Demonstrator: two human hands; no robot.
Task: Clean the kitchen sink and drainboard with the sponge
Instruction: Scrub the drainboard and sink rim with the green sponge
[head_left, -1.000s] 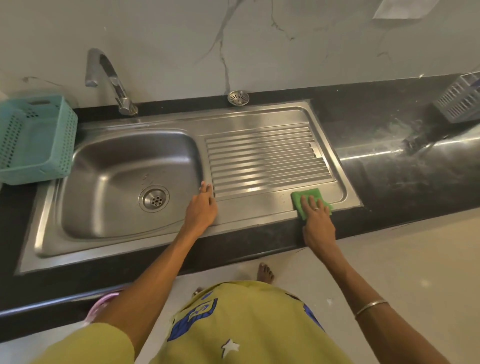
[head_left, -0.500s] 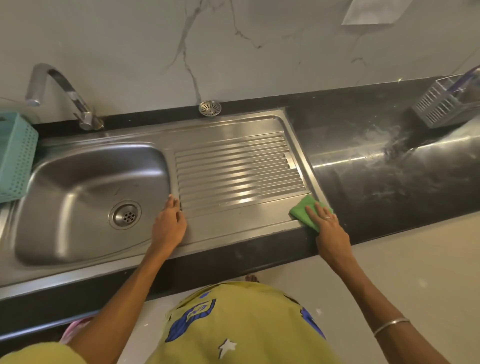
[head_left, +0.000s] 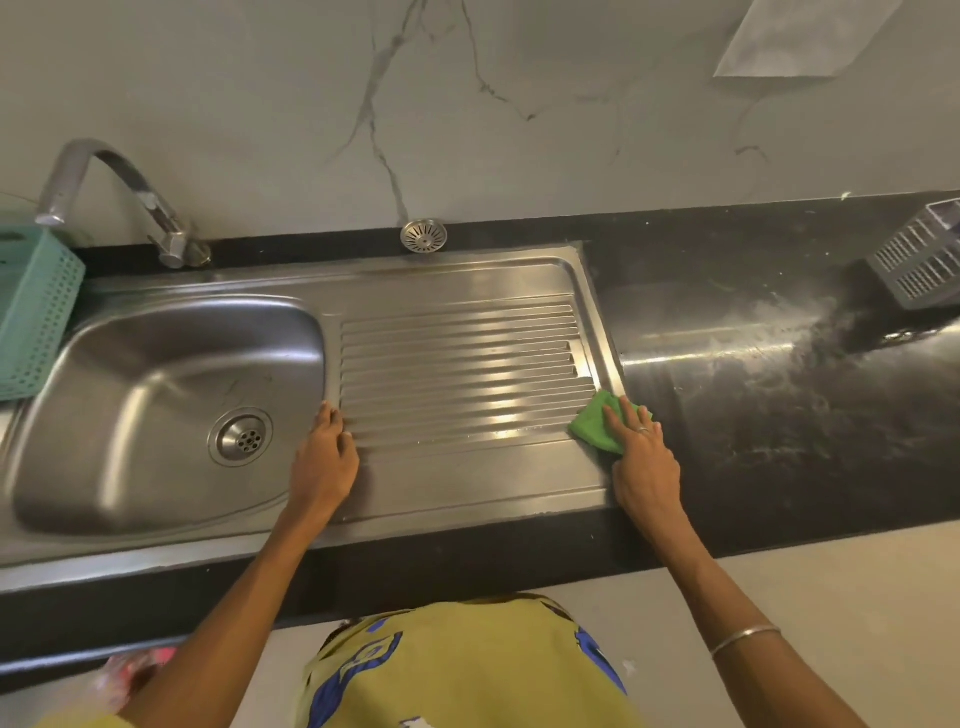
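1. The wall (head_left: 260, 78) is pale marble-look tile with thin grey veins running down it.
2. A light paper-like sheet (head_left: 800, 36) shows at the wall's top right corner.
3. A black counter (head_left: 779, 415) runs along the wall, glossy, with whitish smears and a bright streak of reflected light across it.
4. The floor (head_left: 857, 597) below is pale and plain.
5. A teal basket (head_left: 36, 312) stands on the counter at the far left.
6. A grey basket (head_left: 919, 265) sits at the far right, near the wall.
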